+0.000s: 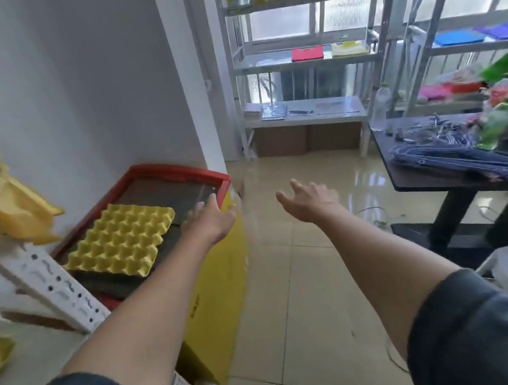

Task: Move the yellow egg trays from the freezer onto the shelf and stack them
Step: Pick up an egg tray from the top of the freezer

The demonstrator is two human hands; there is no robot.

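Left of the spread, empty left grip point(211, 214), one yellow egg tray point(122, 239) lies flat on the freezer point(176, 171) lid; right grip point(308, 198), likewise spread and empty, should probably take the tray's opposite edge, lifting level.

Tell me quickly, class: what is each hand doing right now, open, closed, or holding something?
Left hand: open, holding nothing, reaching over the freezer beside the yellow egg tray.
Right hand: open, empty, above the floor.

Open tiled floor point(294, 285) lies between the freezer point(220, 284) and the dark table point(443, 175), leaving free passage.
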